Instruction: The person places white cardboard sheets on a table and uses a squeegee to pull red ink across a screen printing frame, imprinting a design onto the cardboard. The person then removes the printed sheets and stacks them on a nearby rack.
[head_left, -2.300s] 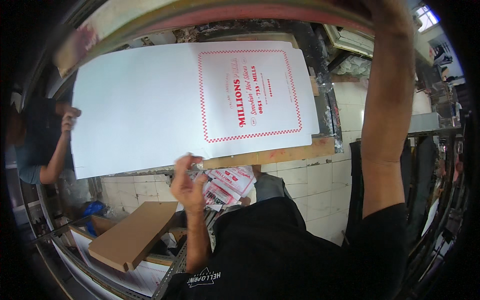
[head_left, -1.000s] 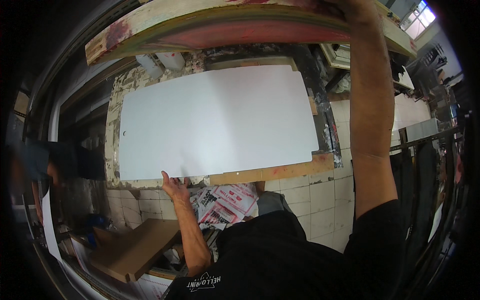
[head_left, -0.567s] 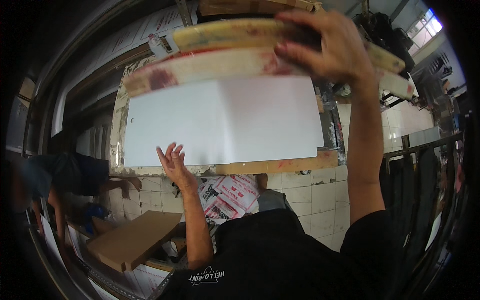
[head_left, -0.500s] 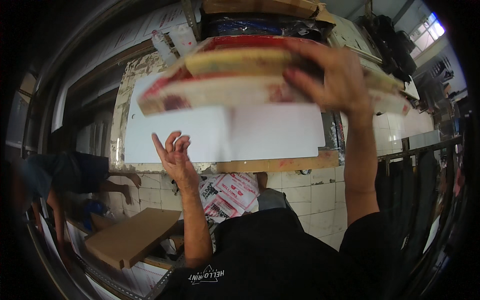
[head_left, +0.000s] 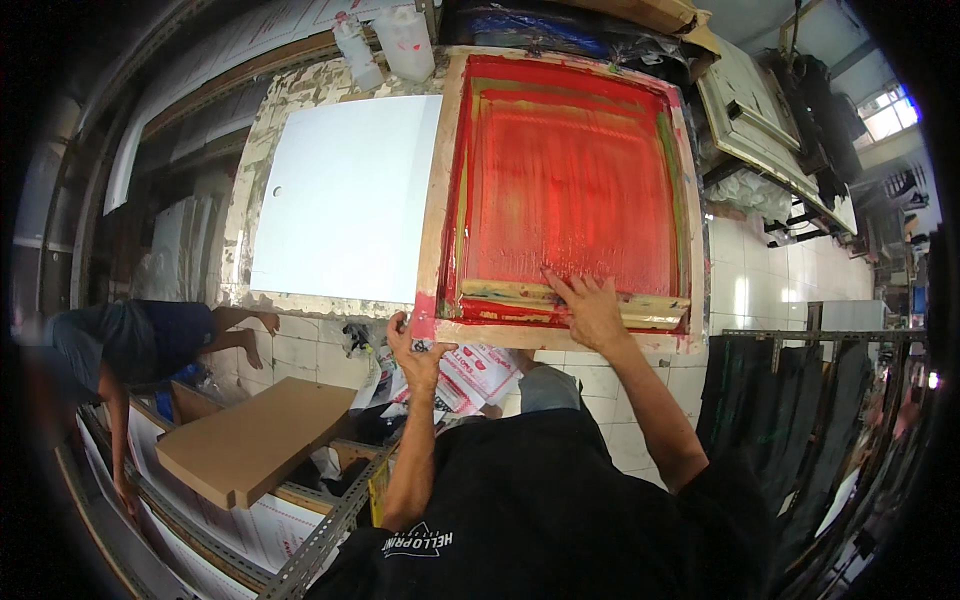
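A wooden screen-printing frame (head_left: 430, 220) lies down on the table, its mesh coated with red ink. Inside it, along the near side, rests a squeegee (head_left: 650, 308) with a wooden handle. My right hand (head_left: 595, 318) reaches over the near rail and is closed over the squeegee, fingertips toward the inked mesh. At the frame's near left corner, my left hand (head_left: 415, 358) grips the wood between thumb and fingers. A white sheet (head_left: 345, 200) lies flat to the left, its right edge meeting the frame. What lies under the frame is hidden.
Two plastic bottles (head_left: 405, 45) stand at the table's back edge. Below left are a brown cardboard piece (head_left: 255, 440) and a metal rack (head_left: 330, 530). Another person (head_left: 150, 340) bends at far left. Dark hanging panels (head_left: 760, 420) line the right.
The frame, raised and tilted in my right hand before, now lies flat over the right part of the white sheeting. My left hand, empty before, has come to its near left corner.
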